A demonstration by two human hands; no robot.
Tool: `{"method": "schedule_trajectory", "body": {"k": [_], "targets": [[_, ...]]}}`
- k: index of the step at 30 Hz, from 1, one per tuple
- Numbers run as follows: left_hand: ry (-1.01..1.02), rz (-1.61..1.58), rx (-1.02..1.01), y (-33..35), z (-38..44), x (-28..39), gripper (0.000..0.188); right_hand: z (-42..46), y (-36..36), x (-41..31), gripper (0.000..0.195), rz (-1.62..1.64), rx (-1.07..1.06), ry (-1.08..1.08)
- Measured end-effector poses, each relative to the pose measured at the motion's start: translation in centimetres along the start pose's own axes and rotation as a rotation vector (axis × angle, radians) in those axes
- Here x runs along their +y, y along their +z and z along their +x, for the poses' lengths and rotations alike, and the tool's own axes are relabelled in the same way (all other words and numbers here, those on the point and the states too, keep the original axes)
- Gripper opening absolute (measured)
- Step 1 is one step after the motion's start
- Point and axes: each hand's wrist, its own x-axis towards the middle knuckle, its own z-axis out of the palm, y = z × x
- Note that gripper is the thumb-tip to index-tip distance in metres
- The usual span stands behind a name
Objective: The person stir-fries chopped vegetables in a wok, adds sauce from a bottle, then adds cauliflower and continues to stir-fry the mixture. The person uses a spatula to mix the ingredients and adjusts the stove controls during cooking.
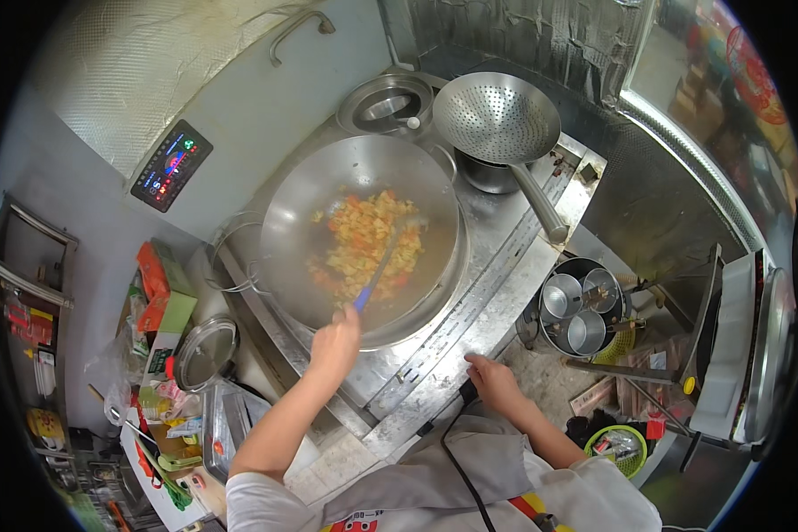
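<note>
My left hand point(336, 346) is closed around the blue handle of a long cooking utensil point(380, 267). Its metal shaft reaches into a large steel wok point(294, 233), and the blurred head is among the food. Chopped yellow and orange-red food point(359, 229), perhaps egg and tomato, lies in the wok's middle under light steam. My right hand point(499, 386) is at the front edge of the stainless steel stove point(432, 392), beside a black fitting. Its fingertips are near the metal rim, and the underside of the hand is hidden.
A perforated steel strainer point(495, 113) rests on a pot behind the wok, its handle point(540, 203) pointing toward the stove's front. Several metal cups stand in a dark pot point(550, 336) at right. A lit control panel point(171, 166) hangs on the left wall, above packages and a glass lid point(206, 352).
</note>
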Motion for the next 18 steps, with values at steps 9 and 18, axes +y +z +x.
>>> {"method": "schedule_trajectory", "body": {"k": [9,18], "targets": [[0.139,0.475,0.226,-0.1,-4.5,-11.4,0.035,0.4,1.2,-2.0,0.024,-0.026,-0.045,-0.039],[0.157,0.523,0.437,-1.7,9.0,-13.7,0.038,-0.1,1.6,1.0,0.025,-0.067,-0.075,0.088]]}}
